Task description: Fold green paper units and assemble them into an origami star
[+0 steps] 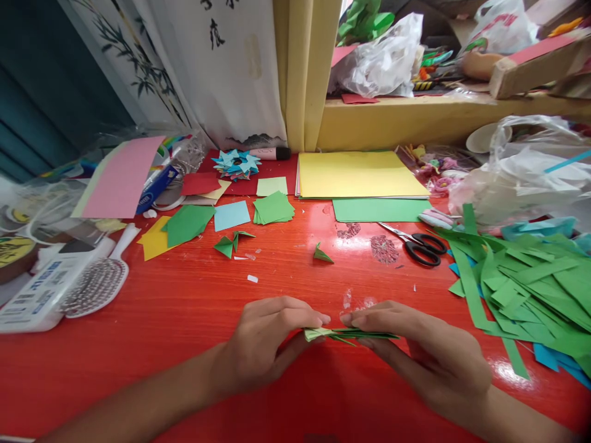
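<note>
Between both hands is a flat piece of folded green paper (344,335), held above the front of the red table (184,320). My left hand (277,335) pinches its lighter left end between thumb and fingers. On the other side, my right hand (425,347) grips the darker, layered right end the same way. Beyond the hands lie a small folded green paper piece (323,254) and a pair of similar folded pieces (231,245). A stack of green paper squares (274,208) rests farther back.
Black-handled scissors (422,247) lie at the right, beside a heap of green paper strips (530,289). Yellow paper sheets (360,175) are stacked at the back, near a blue folded-paper ring (237,164). A white hairbrush (99,280) lies at the left.
</note>
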Demonstrator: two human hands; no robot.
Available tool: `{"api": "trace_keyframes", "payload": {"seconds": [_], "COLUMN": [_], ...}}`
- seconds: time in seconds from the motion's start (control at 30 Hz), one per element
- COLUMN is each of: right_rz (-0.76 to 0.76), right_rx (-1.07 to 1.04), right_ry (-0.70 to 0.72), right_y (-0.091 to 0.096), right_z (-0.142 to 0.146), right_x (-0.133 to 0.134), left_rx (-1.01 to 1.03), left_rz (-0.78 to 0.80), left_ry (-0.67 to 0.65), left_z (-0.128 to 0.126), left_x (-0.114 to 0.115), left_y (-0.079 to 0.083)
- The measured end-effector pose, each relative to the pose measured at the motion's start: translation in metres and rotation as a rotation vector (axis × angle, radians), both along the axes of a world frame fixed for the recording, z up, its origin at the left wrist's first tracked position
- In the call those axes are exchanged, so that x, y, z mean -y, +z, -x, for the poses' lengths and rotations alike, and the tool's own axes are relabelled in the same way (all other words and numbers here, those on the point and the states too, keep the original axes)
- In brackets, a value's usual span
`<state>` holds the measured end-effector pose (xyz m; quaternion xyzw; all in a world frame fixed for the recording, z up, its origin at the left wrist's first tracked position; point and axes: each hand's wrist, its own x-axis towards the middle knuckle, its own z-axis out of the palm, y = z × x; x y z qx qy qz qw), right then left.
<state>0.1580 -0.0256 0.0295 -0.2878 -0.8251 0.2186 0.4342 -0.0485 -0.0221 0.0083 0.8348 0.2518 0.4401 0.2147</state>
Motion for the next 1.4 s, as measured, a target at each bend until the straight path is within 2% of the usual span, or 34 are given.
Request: {"api": "trace_keyframes", "payload": {"seconds": [0.17,0.4,1.0,1.4], "right_rz": [-0.041,0.007,-0.022,-0.038], "right_rx": [0.050,0.045,0.106,0.130], "right_ry": [-0.021,-0.037,-0.164,-0.183], "right_y": [0.0005,-0.0014,0.0044,0.0057], "right_z": [0.0003,-0.0010,0.0021,0.0013], "right_x": [-0.0005,0.0014,0.0054,0.0074], "left_rx": [-0.011,-0.007,0.010,0.000], "left_rz": [-0.011,-0.005,-0.010,-0.022], "left_ry": [0.006,-0.001,-0.004,-0.017], "left_z": [0.0000,0.0012,0.0001,0.0003], "left_x": [0.0004,0.0012,0.0006,-0.0002], "left_y": [0.0002,-0.0012,-0.0015,-0.0006]}}
